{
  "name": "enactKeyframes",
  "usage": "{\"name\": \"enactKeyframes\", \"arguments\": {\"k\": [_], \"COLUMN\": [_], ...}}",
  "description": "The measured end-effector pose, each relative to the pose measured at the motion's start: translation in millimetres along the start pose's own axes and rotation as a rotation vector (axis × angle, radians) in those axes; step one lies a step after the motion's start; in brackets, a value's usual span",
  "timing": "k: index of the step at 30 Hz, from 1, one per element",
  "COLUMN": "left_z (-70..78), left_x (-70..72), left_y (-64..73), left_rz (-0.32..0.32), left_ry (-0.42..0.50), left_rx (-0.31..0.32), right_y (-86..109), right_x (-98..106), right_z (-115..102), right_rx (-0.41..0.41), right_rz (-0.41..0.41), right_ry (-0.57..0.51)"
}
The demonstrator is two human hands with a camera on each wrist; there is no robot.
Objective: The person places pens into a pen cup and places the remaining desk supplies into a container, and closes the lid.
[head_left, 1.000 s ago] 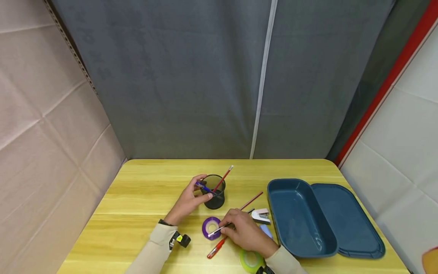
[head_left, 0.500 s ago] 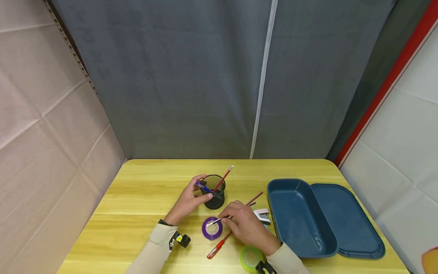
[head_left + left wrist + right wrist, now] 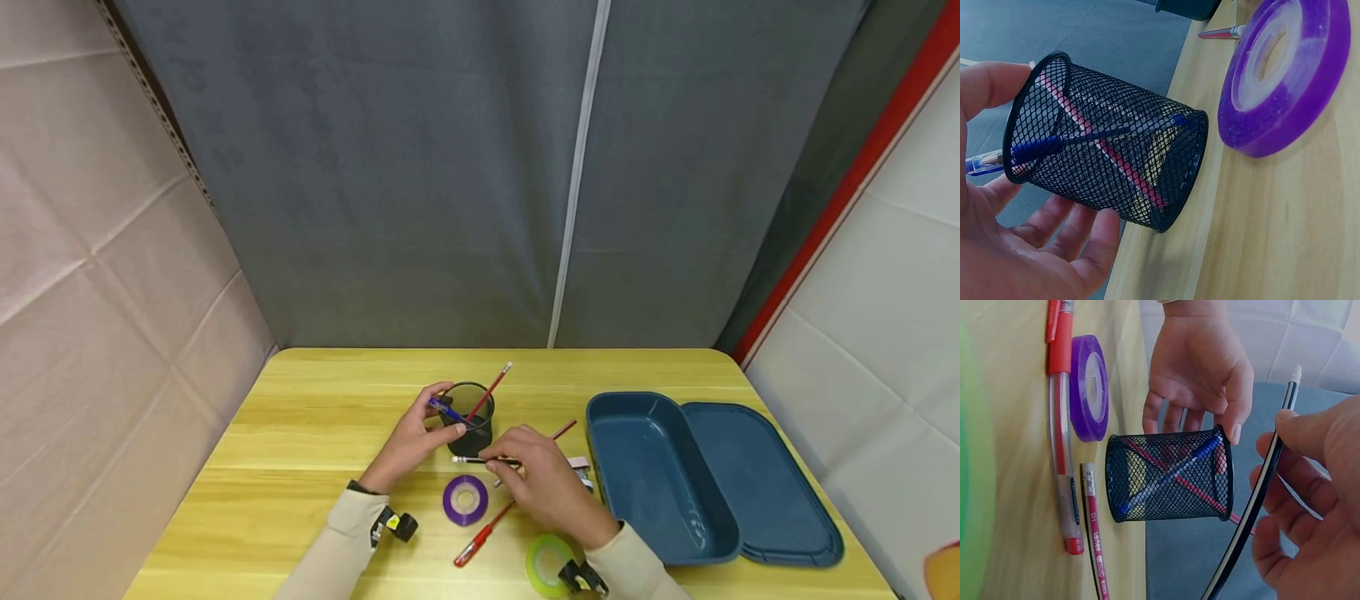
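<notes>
My left hand [image 3: 411,440] grips the black mesh pen cup [image 3: 472,443] near its rim, thumb on one side and fingers on the other. Inside the cup lean a blue pen [image 3: 1038,150] and a red pencil [image 3: 492,385]. Just right of the cup, my right hand [image 3: 543,477] pinches a black-and-white striped pencil [image 3: 1242,532] between thumb and fingers, its eraser end pointing left in the head view. Below that hand, a red pencil [image 3: 1096,540] and a red pen [image 3: 471,550] lie on the table.
A purple tape roll [image 3: 451,502] lies in front of the cup, and a green tape roll [image 3: 533,567] is beneath my right wrist. A stapler [image 3: 579,463] is partly hidden behind the right hand. At right stand a blue box [image 3: 660,475] and its lid [image 3: 780,492].
My right hand has lifted the striped pencil away from the table and moved it up toward the cup, turning it more level. The left hand and cup stay still.
</notes>
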State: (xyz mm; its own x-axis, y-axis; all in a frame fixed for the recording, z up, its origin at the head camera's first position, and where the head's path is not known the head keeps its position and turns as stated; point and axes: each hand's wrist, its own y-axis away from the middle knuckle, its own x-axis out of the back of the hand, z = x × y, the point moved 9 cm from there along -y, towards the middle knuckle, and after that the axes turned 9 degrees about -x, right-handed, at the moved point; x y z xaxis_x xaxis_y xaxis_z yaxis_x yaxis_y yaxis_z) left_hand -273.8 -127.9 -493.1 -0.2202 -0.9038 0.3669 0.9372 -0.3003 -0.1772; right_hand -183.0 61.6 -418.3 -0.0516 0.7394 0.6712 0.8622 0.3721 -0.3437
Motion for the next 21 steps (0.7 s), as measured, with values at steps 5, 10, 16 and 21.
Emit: {"name": "enactKeyframes", "arguments": {"k": [5,10,16,21], "left_z": [0.0,0.5,-2.1,-0.3], "left_x": [0.2,-0.4,-1.1,-1.3], "left_y": [2.4,2.9,0.3,-0.1], "left_rz": [0.0,0.001,0.002,-0.007], "left_ry": [-0.01,-0.006,0.025,0.022], "left_rx": [0.01,0.012,0.009,-0.005], "right_y": [-2.5,-6.9,-13.7,-18.6], "right_x": [1.8,5.1,11.2,17.0], "right_z": [-2.4,-4.4,-5.4,-6.8], "right_rx": [-0.003,0.003,-0.036,-0.056], "right_rz": [0.006,0.033,0.049,0.079], "right_ry": [-0.015,-0.017,-0.055,-0.089]}}
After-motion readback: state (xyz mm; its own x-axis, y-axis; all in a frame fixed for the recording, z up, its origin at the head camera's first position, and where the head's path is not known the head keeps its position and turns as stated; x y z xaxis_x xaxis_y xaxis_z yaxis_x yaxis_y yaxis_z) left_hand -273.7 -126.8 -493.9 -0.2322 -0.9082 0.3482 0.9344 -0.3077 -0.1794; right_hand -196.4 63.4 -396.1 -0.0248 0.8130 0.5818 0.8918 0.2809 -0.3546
